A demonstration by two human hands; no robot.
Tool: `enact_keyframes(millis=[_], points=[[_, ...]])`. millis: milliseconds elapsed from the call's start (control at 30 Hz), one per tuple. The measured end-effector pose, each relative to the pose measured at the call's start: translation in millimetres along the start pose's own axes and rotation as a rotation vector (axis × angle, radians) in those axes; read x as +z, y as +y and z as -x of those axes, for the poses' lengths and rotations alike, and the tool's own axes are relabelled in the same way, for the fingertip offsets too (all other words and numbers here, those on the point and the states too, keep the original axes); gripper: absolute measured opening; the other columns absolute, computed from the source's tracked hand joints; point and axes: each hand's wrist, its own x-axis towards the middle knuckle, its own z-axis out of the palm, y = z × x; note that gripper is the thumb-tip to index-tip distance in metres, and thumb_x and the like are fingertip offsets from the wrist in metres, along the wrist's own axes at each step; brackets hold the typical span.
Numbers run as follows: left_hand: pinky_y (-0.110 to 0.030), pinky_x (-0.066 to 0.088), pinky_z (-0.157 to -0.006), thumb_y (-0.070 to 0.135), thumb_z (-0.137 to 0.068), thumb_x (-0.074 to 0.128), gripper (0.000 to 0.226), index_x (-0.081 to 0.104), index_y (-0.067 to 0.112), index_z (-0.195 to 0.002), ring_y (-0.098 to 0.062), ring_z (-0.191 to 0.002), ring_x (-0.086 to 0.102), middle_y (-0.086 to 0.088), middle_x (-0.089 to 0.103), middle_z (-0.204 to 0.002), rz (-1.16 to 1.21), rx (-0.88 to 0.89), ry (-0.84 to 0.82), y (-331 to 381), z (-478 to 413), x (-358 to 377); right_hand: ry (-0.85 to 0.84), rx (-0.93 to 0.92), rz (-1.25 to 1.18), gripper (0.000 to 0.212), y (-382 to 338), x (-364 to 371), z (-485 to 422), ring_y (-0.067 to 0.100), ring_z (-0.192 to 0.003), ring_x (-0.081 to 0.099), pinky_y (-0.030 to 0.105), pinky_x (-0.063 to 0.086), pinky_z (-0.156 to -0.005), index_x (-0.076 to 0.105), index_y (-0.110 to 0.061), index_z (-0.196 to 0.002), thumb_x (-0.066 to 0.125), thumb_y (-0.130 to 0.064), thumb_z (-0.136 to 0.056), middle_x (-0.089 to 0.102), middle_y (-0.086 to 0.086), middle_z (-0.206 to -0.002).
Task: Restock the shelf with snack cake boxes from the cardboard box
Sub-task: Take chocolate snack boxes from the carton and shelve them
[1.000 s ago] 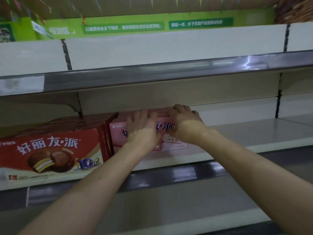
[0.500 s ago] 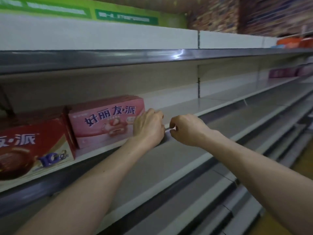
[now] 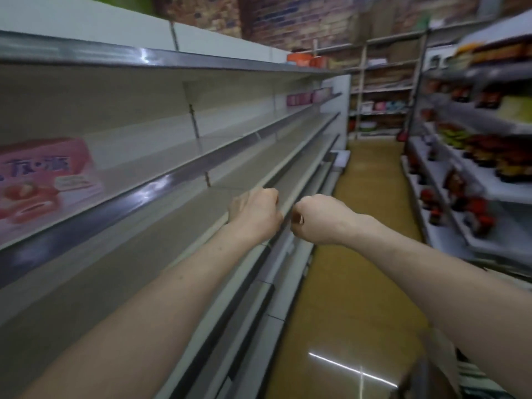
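Observation:
A pink snack cake box (image 3: 49, 182) stands on the middle shelf (image 3: 161, 188) at the far left, partly cut off by the frame edge. My left hand (image 3: 254, 216) and my right hand (image 3: 319, 218) hover side by side over the front edges of the lower shelves, well to the right of the box. Both have their fingers curled into fists and hold nothing. The red box seen before is out of view.
The long shelves run bare toward the aisle end, where a few pink boxes (image 3: 305, 97) stand. Stocked shelves (image 3: 475, 156) line the right side of a yellow-floored aisle (image 3: 359, 226). A brownish blurred object (image 3: 431, 367) sits at the bottom right.
Both hands have let go of the pink box and drawn back to the right with fingers curled. The view has swung right, down the aisle, leaving the box at the left edge.

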Motion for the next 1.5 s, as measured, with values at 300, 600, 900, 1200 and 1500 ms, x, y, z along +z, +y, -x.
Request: enact_keyframes(millis=[300,600,900,1200,1500], points=[[-0.034,0.046,-0.079,0.031,-0.094,0.054,0.032,0.054,0.022,-0.124,-0.023,-0.106,0.058,-0.001,0.058,-0.121,0.101,0.274,-0.164,157,8,46,-0.104,0.299,-0.07,0.02,129,-2,103,0.022,-0.086,0.062,0.036,0.056,-0.074,0.066,-0.02,-0.104,0.057,-0.033,-0.091,0.066,0.002,-0.097],[-0.033,0.051,-0.075,0.035,-0.09,0.061,0.036,0.054,0.023,-0.124,-0.019,-0.096,0.059,0.002,0.058,-0.11,0.195,0.47,-0.36,318,31,92,-0.241,0.538,-0.096,0.018,251,1,213,0.021,-0.074,0.063,0.033,0.052,-0.064,0.066,-0.016,-0.098,0.056,-0.029,-0.09,0.065,0.001,-0.081],[-0.038,0.056,-0.078,0.035,-0.087,0.063,0.025,0.057,0.025,-0.109,-0.017,-0.088,0.061,0.003,0.062,-0.1,0.235,0.503,-0.47,406,32,148,-0.182,0.695,-0.126,0.022,351,23,273,0.015,-0.081,0.064,0.034,0.056,-0.077,0.069,-0.023,-0.107,0.058,-0.03,-0.089,0.068,-0.001,-0.102],[-0.037,0.055,-0.082,0.038,-0.088,0.063,0.049,0.047,0.025,-0.133,-0.017,-0.096,0.057,0.001,0.053,-0.113,0.227,0.477,-0.567,442,20,193,-0.219,0.753,-0.157,0.017,417,57,292,0.013,-0.088,0.059,0.028,0.051,-0.073,0.067,-0.024,-0.103,0.059,-0.032,-0.091,0.064,-0.005,-0.102],[-0.04,0.051,-0.092,0.033,-0.09,0.061,0.052,0.042,0.023,-0.137,-0.023,-0.114,0.05,-0.004,0.047,-0.128,0.163,0.495,-0.676,462,-13,263,-0.286,0.818,-0.197,0.018,458,114,269,0.014,-0.09,0.06,0.034,0.053,-0.077,0.058,-0.028,-0.105,0.053,-0.04,-0.092,0.064,-0.008,-0.103]])
